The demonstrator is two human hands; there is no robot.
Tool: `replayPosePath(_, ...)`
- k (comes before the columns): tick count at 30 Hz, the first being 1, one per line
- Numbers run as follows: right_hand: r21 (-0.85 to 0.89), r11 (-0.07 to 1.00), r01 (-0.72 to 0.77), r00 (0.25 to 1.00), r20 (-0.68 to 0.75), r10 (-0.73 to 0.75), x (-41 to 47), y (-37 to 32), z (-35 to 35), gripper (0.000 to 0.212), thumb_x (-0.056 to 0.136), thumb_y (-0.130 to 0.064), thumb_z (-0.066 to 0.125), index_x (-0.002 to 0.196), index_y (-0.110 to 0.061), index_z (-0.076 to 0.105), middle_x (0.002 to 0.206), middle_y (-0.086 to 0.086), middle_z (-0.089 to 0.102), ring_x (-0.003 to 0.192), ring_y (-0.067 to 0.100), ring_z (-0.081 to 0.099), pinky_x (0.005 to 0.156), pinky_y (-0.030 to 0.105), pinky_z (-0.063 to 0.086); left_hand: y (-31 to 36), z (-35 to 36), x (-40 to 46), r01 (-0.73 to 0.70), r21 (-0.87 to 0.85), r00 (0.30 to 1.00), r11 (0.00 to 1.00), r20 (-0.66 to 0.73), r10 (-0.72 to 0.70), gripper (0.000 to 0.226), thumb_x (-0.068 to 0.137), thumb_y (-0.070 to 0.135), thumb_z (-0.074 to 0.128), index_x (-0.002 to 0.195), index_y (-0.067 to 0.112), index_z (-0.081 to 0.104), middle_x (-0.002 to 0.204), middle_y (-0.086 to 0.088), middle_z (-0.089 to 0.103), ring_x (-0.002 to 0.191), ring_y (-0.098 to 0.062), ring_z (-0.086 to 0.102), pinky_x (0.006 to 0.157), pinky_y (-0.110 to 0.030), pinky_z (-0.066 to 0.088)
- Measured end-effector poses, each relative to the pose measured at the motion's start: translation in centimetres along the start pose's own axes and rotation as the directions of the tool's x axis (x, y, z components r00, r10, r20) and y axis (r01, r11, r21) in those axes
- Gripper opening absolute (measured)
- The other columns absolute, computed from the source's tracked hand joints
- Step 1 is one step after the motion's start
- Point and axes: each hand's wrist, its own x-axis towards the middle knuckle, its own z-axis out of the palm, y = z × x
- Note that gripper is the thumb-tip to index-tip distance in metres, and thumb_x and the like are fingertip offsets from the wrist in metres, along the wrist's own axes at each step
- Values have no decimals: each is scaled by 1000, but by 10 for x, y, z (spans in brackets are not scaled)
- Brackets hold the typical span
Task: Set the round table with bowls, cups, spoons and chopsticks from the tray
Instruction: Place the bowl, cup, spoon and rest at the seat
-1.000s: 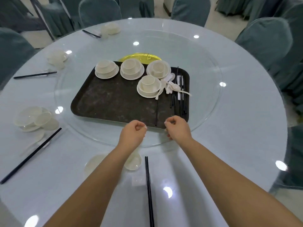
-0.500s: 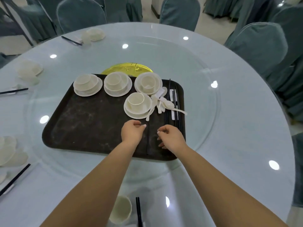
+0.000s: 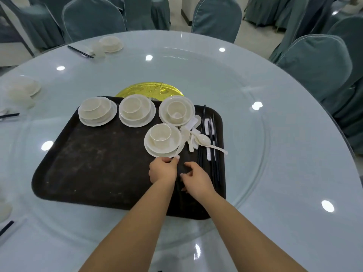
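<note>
A dark tray [image 3: 98, 169] lies on the glass turntable [image 3: 245, 134] of the round table. It carries three cream bowl-and-cup sets along its far edge [image 3: 97, 111] [image 3: 137, 111] [image 3: 176, 110] and one nearer set [image 3: 162, 138]. White spoons [image 3: 202, 139] and black chopsticks [image 3: 213, 165] lie at the tray's right end. My left hand [image 3: 163, 170] is just in front of the nearer set, its fingertips pinching the handle end of a spoon [image 3: 179, 148] that leans on that set. My right hand [image 3: 196, 179] hovers beside it over the tray, fingers loosely curled, holding nothing.
A gold disc [image 3: 149, 90] shows behind the tray at the table's centre. Laid place settings sit at the far left [image 3: 110, 44] and left [image 3: 23, 89] rim, with chopsticks [image 3: 79, 51] beside them. Teal-covered chairs [image 3: 216, 18] ring the table.
Both hands have moved forward from the tray's near edge across the tray. My left hand has reached the spoon handle beside the nearer bowl set.
</note>
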Motion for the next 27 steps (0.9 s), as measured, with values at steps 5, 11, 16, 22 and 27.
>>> replayPosePath(5, 53, 998, -18, 1000, -13, 19, -2, 4, -3, 39, 93, -19, 55, 131, -25, 51, 80, -4, 65, 61, 14, 68, 75, 38, 59, 1, -1, -3, 47, -9, 998, 999, 33, -47, 27, 79, 46, 72, 61, 29, 61, 84, -2, 71, 103, -31, 62, 91, -45, 51)
replayPosePath(11, 138, 990, -28, 999, -38, 34, -14, 1, -6, 24, 96, -19, 52, 119, -21, 59, 83, 0, 68, 56, 13, 66, 67, 31, 59, -3, -14, -23, -57, -63, 990, 996, 128, 65, 22, 80, 43, 73, 71, 23, 73, 75, 1, 70, 105, -33, 62, 93, -49, 50)
replayPosePath(16, 280, 959, -42, 996, -69, 64, -36, -11, -9, 23, 99, -29, 49, 97, -14, 66, 80, 4, 69, 55, 14, 64, 59, 28, 56, -15, -37, -58, -180, -104, 962, 978, 189, 197, 18, 82, 33, 74, 76, 17, 75, 73, 3, 72, 75, -14, 66, 78, -35, 55)
replayPosePath(22, 432, 901, -38, 996, -58, 71, -76, -16, -16, 22, 94, -23, 60, 82, -7, 67, 57, -1, 67, 53, 10, 60, 52, 19, 52, -44, -65, -112, -230, -169, 928, 958, 259, 269, 15, 83, 33, 74, 73, 22, 75, 68, 8, 72, 62, 1, 63, 57, -11, 46)
replayPosePath(27, 390, 921, -1, 1000, -23, 11, -118, -5, -15, 19, 90, -20, 66, 80, -5, 68, 60, 2, 66, 55, 11, 60, 55, 21, 50, -71, -90, -147, -231, -190, 922, 954, 270, 277, 15, 84, 36, 72, 75, 25, 75, 70, 11, 72, 64, 6, 61, 58, -7, 44)
